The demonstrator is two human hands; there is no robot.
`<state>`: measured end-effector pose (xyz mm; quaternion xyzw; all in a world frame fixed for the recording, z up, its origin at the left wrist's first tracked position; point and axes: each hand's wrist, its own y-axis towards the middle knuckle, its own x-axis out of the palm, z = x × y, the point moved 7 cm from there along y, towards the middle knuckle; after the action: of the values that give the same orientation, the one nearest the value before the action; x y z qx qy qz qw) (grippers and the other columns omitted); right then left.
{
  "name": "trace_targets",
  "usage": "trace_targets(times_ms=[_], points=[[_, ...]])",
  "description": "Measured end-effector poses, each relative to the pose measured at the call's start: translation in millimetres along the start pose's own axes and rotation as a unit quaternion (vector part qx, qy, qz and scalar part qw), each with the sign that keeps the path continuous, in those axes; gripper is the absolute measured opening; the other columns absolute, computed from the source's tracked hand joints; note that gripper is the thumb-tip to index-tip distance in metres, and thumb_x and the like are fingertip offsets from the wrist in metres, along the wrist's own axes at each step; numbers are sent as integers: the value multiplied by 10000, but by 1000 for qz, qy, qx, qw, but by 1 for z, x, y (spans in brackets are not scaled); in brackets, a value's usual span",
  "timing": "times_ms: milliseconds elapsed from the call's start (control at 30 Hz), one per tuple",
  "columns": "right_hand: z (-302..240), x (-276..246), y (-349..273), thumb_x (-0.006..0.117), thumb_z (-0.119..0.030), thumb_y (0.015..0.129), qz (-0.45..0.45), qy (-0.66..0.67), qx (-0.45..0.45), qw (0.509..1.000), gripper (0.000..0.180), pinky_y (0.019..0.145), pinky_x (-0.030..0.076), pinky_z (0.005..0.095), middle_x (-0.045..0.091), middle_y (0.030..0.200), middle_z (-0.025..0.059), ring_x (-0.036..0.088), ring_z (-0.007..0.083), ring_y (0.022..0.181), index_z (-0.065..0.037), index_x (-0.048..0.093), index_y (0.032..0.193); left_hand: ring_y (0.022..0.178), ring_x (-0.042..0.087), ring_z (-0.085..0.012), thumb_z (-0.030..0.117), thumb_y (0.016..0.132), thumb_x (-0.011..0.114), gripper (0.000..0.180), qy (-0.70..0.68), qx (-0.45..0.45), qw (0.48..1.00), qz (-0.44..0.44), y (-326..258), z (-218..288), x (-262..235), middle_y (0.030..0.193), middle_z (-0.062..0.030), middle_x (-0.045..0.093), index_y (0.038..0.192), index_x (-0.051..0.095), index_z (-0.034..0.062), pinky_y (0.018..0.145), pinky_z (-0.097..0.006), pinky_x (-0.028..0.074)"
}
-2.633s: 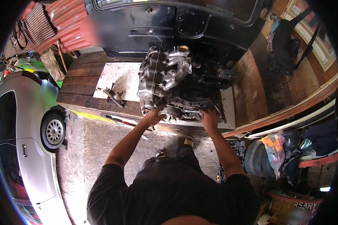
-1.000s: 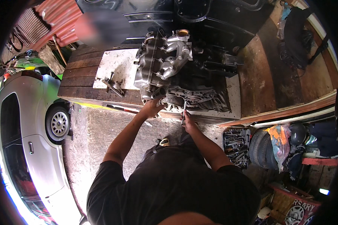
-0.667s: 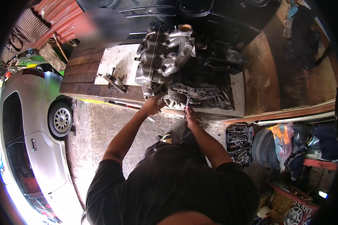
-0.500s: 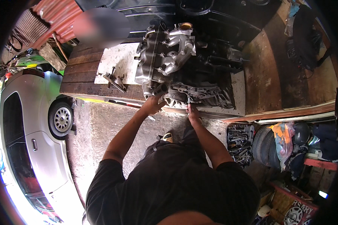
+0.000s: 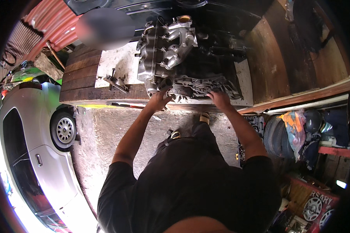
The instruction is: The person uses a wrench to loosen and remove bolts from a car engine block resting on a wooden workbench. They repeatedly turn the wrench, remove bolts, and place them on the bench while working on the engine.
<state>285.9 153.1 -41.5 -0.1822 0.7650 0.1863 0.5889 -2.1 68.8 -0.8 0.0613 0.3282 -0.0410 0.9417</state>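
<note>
A grimy engine (image 5: 190,62) lies on the bench in front of me, with a silver intake manifold (image 5: 179,48) on top and a ribbed valve cover to its left. My left hand (image 5: 158,102) is at the engine's near left corner, its fingers closed about the base of a dark, round pipe outlet (image 5: 165,83) and the thumb off to the right. My right hand (image 5: 220,100) is by the engine's near side, the fingers bent toward its grey, uneven near face (image 5: 206,86). Whatever the right fingers hold, if anything, is too small to make out.
Loose metal parts (image 5: 116,82) lie on a white board (image 5: 122,58) left of the engine. A silver car (image 5: 46,143) stands at the left. Tyres (image 5: 278,136) and a tool case (image 5: 256,123) are at the right. The wooden bench's front edge (image 5: 299,101) runs before me.
My right hand has moved right along the engine's near side; the ratchet-like tool it held no longer shows. My left hand stays at the pipe outlet. The view has shifted slightly.
</note>
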Motion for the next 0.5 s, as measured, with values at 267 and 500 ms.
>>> trace_targets(times_ms=[267,500], points=[[-29,-43,8,543,-347,888,-34,-98,-45,994,249,584,501,424,651,741,124,636,316,674,-137,671,928,1124,551,-350,296,855,625,512,4,6,1000,-3,2,6,-1,1202,-192,581,1309,456,131,923,-401,436],[-27,-41,-18,569,-323,884,26,18,5,999,244,587,495,412,635,746,153,627,326,678,-100,661,920,1123,545,-361,317,855,621,513,0,-2,1000,0,1,-7,5,1191,-194,584,1310,456,146,919,-409,441]])
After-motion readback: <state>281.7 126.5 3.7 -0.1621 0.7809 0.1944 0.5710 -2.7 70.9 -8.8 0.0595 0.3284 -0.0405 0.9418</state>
